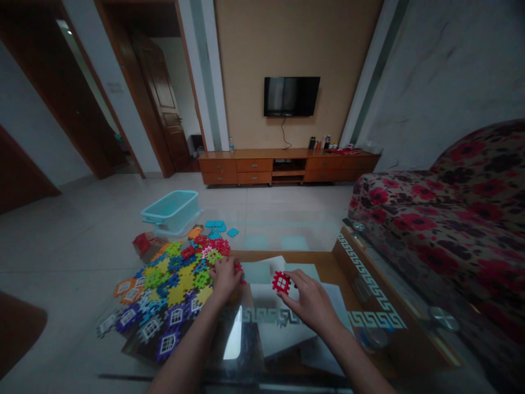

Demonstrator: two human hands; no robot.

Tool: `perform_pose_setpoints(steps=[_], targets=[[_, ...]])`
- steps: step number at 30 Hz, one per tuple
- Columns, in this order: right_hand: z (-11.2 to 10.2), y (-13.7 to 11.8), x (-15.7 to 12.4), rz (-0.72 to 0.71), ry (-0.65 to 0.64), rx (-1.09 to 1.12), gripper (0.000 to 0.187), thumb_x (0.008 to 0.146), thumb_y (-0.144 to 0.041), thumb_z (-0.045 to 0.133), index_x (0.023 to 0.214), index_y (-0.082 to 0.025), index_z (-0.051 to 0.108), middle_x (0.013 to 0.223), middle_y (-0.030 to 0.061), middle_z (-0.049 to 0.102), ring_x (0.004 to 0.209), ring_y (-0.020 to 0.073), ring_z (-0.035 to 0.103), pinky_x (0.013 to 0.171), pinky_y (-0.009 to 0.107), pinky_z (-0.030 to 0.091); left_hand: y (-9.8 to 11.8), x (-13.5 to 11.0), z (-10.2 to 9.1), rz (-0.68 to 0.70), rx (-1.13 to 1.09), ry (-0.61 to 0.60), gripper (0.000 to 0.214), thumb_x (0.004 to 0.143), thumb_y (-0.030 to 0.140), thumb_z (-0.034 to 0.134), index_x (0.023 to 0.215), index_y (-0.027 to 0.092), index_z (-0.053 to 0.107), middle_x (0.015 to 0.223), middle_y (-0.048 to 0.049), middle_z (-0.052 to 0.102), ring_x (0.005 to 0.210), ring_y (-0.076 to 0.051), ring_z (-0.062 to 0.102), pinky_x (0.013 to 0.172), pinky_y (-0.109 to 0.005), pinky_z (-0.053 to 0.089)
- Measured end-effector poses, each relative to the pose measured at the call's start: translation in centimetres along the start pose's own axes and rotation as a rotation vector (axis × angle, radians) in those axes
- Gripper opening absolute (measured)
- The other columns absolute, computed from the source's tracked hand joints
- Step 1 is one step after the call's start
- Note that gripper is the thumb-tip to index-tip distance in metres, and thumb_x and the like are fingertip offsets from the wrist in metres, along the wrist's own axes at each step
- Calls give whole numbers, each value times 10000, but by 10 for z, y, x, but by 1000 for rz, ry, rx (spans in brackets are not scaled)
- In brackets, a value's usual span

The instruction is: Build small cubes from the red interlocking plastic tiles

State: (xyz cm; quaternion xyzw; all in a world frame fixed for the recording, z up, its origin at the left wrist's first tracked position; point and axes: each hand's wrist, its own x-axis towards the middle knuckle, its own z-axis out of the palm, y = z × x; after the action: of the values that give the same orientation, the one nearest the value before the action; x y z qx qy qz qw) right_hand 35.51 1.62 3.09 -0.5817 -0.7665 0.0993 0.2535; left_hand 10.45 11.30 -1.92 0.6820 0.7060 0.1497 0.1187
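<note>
My right hand (307,295) pinches a red toothed building tile (281,282) with a white window pattern, held up over the glass table between thumb and fingers. My left hand (227,278) is closed at the right edge of a heap of plastic tiles. Bits of a red building tile (239,267) show at its fingers; most of that tile is hidden by the hand. In the heap are yellow tiles (177,294), green tiles (153,277), purple window tiles (168,343) and orange window tiles (130,291). Blue tiles (215,225) lie at its far end.
The glass table (241,350) has papers (279,334) visible under its top. A turquoise bin (172,210) stands past the heap, with a red bag (145,245) near it. A flowered sofa (426,202) is at the right; a TV cabinet (254,164) stands against the far wall.
</note>
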Motion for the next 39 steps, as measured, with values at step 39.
perform_pose_setpoints(steps=[39], targets=[[-1, 6, -5, -2, -50, -1, 323, 897, -390, 608, 1178, -230, 618, 1094, 75, 660, 985, 258, 642, 851, 350, 490, -44, -9, -53, -9, -744, 200, 285, 851, 465, 496, 876, 195, 582, 792, -40, 677, 717, -210, 655, 647, -312, 510]])
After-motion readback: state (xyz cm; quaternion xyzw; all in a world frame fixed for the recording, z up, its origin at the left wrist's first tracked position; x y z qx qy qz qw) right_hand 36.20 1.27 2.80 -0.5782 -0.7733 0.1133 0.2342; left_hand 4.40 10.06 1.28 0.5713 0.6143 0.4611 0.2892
